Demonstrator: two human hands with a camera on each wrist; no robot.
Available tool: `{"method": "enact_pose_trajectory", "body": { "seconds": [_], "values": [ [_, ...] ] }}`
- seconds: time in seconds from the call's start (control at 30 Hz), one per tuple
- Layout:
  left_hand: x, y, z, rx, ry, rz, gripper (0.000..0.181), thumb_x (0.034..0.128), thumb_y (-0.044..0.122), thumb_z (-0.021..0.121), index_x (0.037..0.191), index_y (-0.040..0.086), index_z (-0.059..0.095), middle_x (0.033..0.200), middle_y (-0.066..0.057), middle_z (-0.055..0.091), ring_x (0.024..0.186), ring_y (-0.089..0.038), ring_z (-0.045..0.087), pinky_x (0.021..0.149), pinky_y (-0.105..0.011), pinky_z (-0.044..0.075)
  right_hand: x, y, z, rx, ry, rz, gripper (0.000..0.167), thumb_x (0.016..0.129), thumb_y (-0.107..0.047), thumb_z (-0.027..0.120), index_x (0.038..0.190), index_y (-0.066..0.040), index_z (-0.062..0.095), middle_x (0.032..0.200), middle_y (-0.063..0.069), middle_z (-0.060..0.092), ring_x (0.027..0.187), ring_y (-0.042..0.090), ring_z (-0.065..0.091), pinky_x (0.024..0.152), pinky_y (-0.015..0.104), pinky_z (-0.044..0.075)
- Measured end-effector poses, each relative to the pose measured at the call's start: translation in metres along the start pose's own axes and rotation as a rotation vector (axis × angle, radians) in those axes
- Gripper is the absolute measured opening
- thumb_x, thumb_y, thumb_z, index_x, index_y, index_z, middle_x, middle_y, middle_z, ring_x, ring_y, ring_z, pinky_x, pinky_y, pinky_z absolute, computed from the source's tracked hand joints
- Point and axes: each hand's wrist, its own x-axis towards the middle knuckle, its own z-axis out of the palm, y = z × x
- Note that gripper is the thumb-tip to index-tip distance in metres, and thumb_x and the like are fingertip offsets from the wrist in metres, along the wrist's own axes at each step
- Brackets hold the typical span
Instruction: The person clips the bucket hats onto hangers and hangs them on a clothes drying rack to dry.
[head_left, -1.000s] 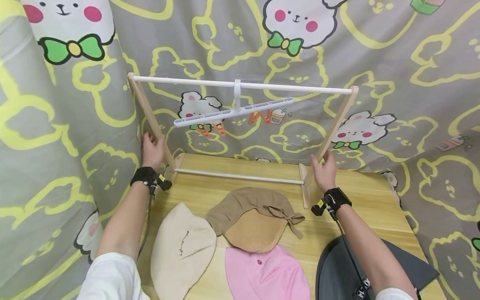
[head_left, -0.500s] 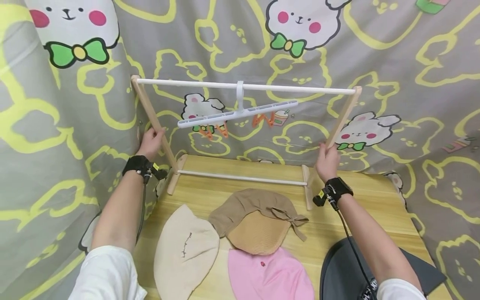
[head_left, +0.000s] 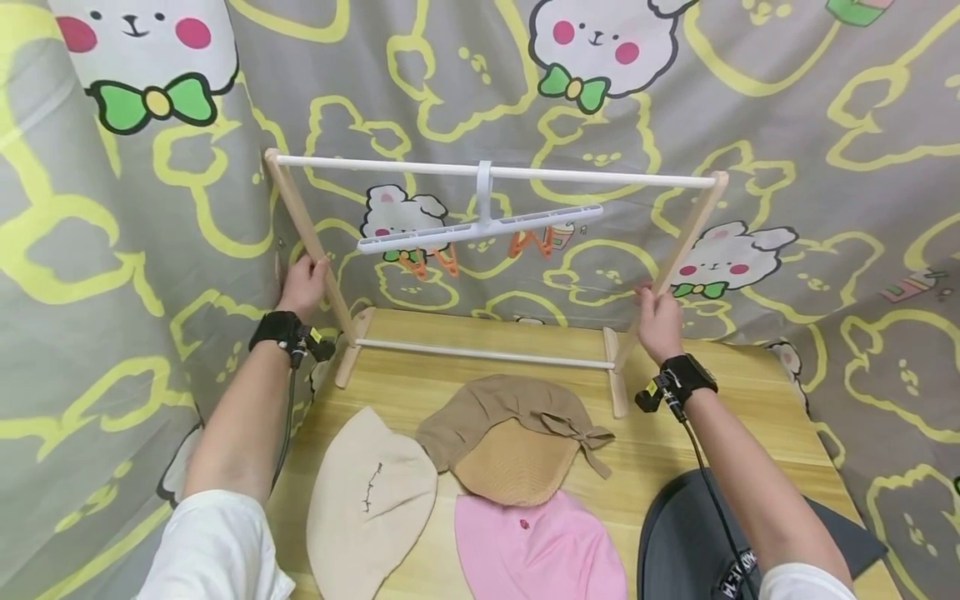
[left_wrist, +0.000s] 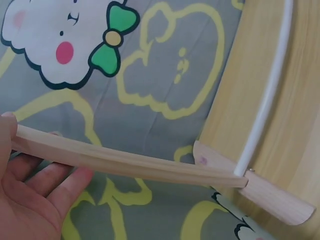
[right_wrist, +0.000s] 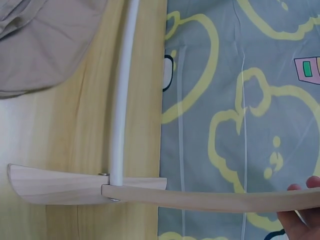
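A small wooden clothes rack [head_left: 600, 175] stands at the back of the table, with white rods across its top and bottom. My left hand [head_left: 302, 287] holds its left post [left_wrist: 125, 162] about midway up, thumb on one side and fingers along the other. On the right post [right_wrist: 225, 201], my right hand [head_left: 662, 325] grips at a similar height; the right wrist view shows only its fingertips at the edge. From the top rod hangs a pale grey hanger [head_left: 420, 239], slightly slanted, with several orange clips [head_left: 446, 261] beneath it.
Before the rack lie a cream bucket hat [head_left: 367, 500], a brown cap with a bow [head_left: 517, 454], a pink hat [head_left: 540, 546] and a black cap [head_left: 675, 533]. A patterned curtain [head_left: 480, 100] hangs close behind and beside the table [head_left: 750, 400].
Both hands have shifted slightly up the posts, and their grips have changed a little. The hanger has swung a bit. The rack stays nearly in place; the head view has moved slightly.
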Motion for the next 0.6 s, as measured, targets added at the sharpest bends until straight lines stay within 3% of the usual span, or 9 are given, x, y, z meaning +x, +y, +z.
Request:
{"method": "enact_pose_trajectory", "body": {
  "seconds": [0.23, 0.3, 0.37, 0.47, 0.6],
  "values": [
    [-0.003, 0.001, 0.01, -0.022, 0.002, -0.006, 0.053, 0.1135, 0.041, 0.037, 0.134, -0.005, 0.054, 0.109, -0.022, 0.054, 0.091, -0.027, 0.051, 0.072, -0.032, 0.043, -0.004, 0.003, -0.014, 0.009, -0.015, 0.005, 0.046, 0.114, -0.022, 0.036, 0.134, 0.014, 0.055, 0.132, 0.036, 0.062, 0.126, 0.05, 0.061, 0.106, 0.058, 0.047],
    [-0.005, 0.004, 0.013, -0.039, -0.017, -0.011, 0.054, 0.1131, 0.042, 0.038, 0.136, -0.004, 0.054, 0.11, -0.021, 0.054, 0.093, -0.027, 0.053, 0.074, -0.032, 0.044, -0.005, 0.006, -0.02, -0.032, -0.02, 0.012, 0.047, 0.114, -0.023, 0.037, 0.135, 0.014, 0.057, 0.129, 0.036, 0.063, 0.121, 0.048, 0.063, 0.1, 0.05, 0.052],
    [-0.008, 0.007, 0.015, -0.055, -0.04, -0.016, 0.054, 0.1132, 0.041, 0.038, 0.137, -0.004, 0.054, 0.111, -0.022, 0.054, 0.095, -0.028, 0.053, 0.075, -0.034, 0.044, -0.006, 0.009, -0.026, -0.07, -0.038, 0.024, 0.048, 0.114, -0.024, 0.036, 0.138, 0.012, 0.056, 0.123, 0.036, 0.063, 0.106, 0.044, 0.066, 0.085, 0.038, 0.054],
    [-0.012, 0.013, 0.017, -0.059, -0.063, -0.017, 0.053, 0.1133, 0.041, 0.039, 0.137, -0.004, 0.054, 0.112, -0.023, 0.055, 0.097, -0.03, 0.053, 0.077, -0.035, 0.043, -0.005, 0.012, -0.035, -0.112, -0.039, 0.038, 0.05, 0.113, -0.029, 0.037, 0.14, 0.009, 0.055, 0.113, 0.032, 0.063, 0.084, 0.023, 0.059, 0.068, 0.022, 0.045],
    [-0.012, 0.017, 0.019, -0.061, -0.087, 0.006, 0.055, 0.1131, 0.042, 0.039, 0.137, -0.005, 0.055, 0.113, -0.025, 0.057, 0.098, -0.031, 0.055, 0.079, -0.035, 0.045, 0.0, 0.015, -0.045, -0.081, -0.04, 0.032, 0.05, 0.113, -0.029, 0.038, 0.137, 0.011, 0.056, 0.103, 0.025, 0.059, 0.075, 0.008, 0.049, 0.062, 0.016, 0.041]
  ]
}}
